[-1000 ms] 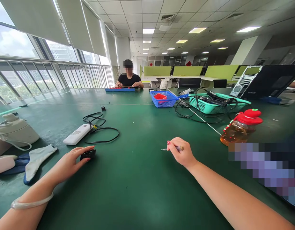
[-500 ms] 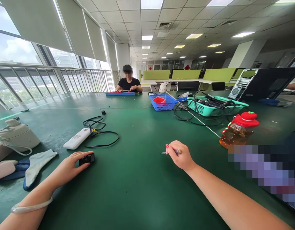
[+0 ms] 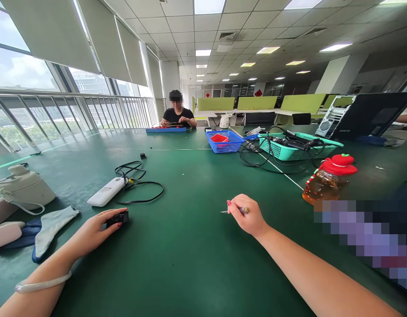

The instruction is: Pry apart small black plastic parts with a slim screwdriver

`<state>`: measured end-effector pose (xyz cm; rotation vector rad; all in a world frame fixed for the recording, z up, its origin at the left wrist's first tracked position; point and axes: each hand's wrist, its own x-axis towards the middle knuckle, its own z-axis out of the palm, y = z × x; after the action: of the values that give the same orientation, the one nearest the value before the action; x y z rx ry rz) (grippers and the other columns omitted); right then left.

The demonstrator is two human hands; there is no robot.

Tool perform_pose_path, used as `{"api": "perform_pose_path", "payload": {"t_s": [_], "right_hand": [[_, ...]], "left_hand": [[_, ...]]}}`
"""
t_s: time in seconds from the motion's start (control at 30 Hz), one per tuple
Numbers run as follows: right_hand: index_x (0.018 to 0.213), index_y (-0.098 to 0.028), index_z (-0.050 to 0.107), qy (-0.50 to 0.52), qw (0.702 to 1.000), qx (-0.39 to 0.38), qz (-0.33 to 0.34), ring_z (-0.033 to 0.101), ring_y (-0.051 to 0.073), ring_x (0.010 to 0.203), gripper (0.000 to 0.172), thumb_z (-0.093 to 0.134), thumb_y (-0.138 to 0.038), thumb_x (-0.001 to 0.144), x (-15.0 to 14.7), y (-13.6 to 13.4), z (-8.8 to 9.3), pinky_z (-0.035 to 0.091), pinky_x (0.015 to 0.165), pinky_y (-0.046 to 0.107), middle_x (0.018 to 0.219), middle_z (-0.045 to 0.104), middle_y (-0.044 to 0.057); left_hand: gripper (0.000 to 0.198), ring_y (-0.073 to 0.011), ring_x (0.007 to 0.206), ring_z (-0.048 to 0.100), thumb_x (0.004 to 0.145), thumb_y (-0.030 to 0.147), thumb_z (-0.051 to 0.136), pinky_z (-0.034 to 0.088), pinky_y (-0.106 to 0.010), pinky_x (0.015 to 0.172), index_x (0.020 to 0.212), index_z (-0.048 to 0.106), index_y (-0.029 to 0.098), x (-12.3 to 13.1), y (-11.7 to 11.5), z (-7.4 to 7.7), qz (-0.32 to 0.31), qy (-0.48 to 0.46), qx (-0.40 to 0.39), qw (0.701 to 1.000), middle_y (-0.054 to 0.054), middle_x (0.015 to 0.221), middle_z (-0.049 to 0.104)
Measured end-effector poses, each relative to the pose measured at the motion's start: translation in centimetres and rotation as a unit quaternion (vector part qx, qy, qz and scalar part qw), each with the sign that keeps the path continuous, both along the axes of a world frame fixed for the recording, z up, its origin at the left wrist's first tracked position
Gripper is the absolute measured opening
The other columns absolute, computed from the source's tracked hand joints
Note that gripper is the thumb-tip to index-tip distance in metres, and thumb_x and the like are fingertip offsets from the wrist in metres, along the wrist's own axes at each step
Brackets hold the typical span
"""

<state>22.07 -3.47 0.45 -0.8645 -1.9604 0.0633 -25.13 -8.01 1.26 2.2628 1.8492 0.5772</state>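
My left hand point(image 3: 99, 226) rests on the green table point(image 3: 190, 255) with its fingers and thumb around a small black box-shaped device point(image 3: 119, 218), whose exact kind I cannot make out. Over the middle right of the table, my right hand point(image 3: 251, 215) grips a pen point(image 3: 245, 210) in a writing hold, its tip pointing left. No paper shows under the tip. Just beyond my left hand lies a white power bank point(image 3: 107, 192), with a black cable point(image 3: 144, 181) looped beside it.
A cream bottle point(image 3: 27, 189) and a white-and-blue cloth point(image 3: 53, 231) lie at the left. On the right stands a red-lidded jar point(image 3: 328, 178). Further back are a blue basket point(image 3: 225, 145), a green basket point(image 3: 285, 152) heaped with cables, and a seated person point(image 3: 178, 115) with a blue tray point(image 3: 166, 130).
My left hand and the black device have shifted very slightly left. My right hand, still holding the pen, has barely moved. The seated person's hands have moved a little.
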Motion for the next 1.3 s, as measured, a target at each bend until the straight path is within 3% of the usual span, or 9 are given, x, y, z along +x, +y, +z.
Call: {"api": "perform_pose_path", "payload": {"t_s": [0.4,0.57,0.67,0.73,0.87,0.97,1.03,1.17,1.3], "right_hand": [[0.053,-0.023,0.052,0.001,1.0,-0.001,0.005,0.055,0.014,0.053,0.043,0.044,-0.025,0.095,-0.1,-0.1,0.2,0.042,0.06,0.029,0.051,0.058,-0.002],[0.053,-0.022,0.052,-0.004,1.0,-0.003,0.006,0.054,0.014,0.053,0.042,0.044,-0.024,0.095,-0.1,-0.1,0.2,0.042,0.06,0.029,0.05,0.058,-0.002],[0.053,-0.022,0.05,-0.007,1.0,-0.004,0.007,0.054,0.014,0.053,0.043,0.044,-0.024,0.095,-0.1,-0.1,0.2,0.041,0.06,0.03,0.051,0.057,-0.002],[0.053,-0.023,0.05,-0.012,1.0,-0.009,0.009,0.053,0.014,0.052,0.043,0.044,-0.024,0.096,-0.1,0.0,0.1,0.04,0.059,0.03,0.05,0.056,-0.002],[0.053,-0.023,0.047,-0.018,1.0,-0.004,0.025,0.048,0.013,0.05,0.042,0.045,-0.024,0.094,-0.1,0.0,0.2,0.039,0.057,0.03,0.048,0.051,-0.003],[0.051,-0.023,0.041,-0.025,0.999,0.009,0.047,0.042,0.013,0.049,0.042,0.044,-0.024,0.094,-0.2,-0.2,0.3,0.038,0.056,0.03,0.047,0.047,-0.003],[0.051,-0.023,0.039,-0.035,0.998,0.015,0.059,0.039,0.013,0.049,0.042,0.044,-0.024,0.093,-0.3,-0.3,0.4,0.037,0.056,0.03,0.047,0.045,-0.002],[0.052,-0.022,0.04,-0.023,0.999,0.01,0.044,0.04,0.013,0.05,0.042,0.044,-0.025,0.094,0.0,-0.2,0.4,0.037,0.056,0.03,0.048,0.044,-0.002],[0.061,-0.022,0.053,0.08,0.996,-0.022,-0.041,0.051,0.014,0.056,0.035,0.046,-0.029,0.095,0.9,1.2,-0.3,0.041,0.057,0.029,0.058,0.055,0.0]], "left_hand": [[0.068,-0.0302,0.113,0.065,0.077,0.07,0.055,0.052,-0.042,0.099,0.125,0.065,0.022,-0.3,0.1,-0.2,-0.014,0.016,0.002,1.0,-0.01,0.124,0.069],[0.063,-0.0296,0.104,0.068,0.077,0.072,0.053,0.056,-0.04,0.092,0.115,0.071,0.025,-0.3,0.0,-0.1,0.019,0.043,0.019,0.999,-0.008,0.116,0.072],[0.062,-0.0293,0.099,0.07,0.079,0.073,0.05,0.058,-0.039,0.087,0.113,0.071,0.026,1.2,-0.5,0.3,0.036,0.053,0.067,0.996,-0.008,0.114,0.073],[0.059,-0.0284,0.099,0.069,0.081,0.071,0.049,0.057,-0.038,0.089,0.113,0.071,0.026,3.2,-0.8,0.8,0.007,0.058,0.096,0.994,-0.008,0.113,0.072],[0.044,-0.0248,0.106,0.065,0.088,0.058,0.052,0.052,-0.036,0.095,0.115,0.068,0.028,9.7,-0.6,2.1,-0.139,0.064,0.102,0.983,-0.006,0.112,0.072],[0.039,-0.023,0.105,0.063,0.086,0.054,0.06,0.048,-0.036,0.097,0.115,0.067,0.028,15.7,0.8,2.7,-0.258,0.069,0.075,0.961,-0.005,0.111,0.072],[0.042,-0.0225,0.104,0.063,0.084,0.053,0.064,0.046,-0.037,0.098,0.116,0.065,0.027,19.6,2.4,2.7,-0.302,0.069,0.066,0.949,-0.005,0.11,0.071],[0.034,-0.0238,0.099,0.064,0.084,0.042,0.068,0.045,-0.04,0.092,0.113,0.065,0.025,25.1,6.0,1.6,-0.273,0.088,0.052,0.956,-0.005,0.105,0.072],[0.034,-0.0286,0.103,0.062,0.083,0.037,0.069,0.046,-0.044,0.092,0.113,0.065,0.023,27.4,7.4,1.2,-0.195,0.12,0.036,0.973,-0.009,0.109,0.071]]}}
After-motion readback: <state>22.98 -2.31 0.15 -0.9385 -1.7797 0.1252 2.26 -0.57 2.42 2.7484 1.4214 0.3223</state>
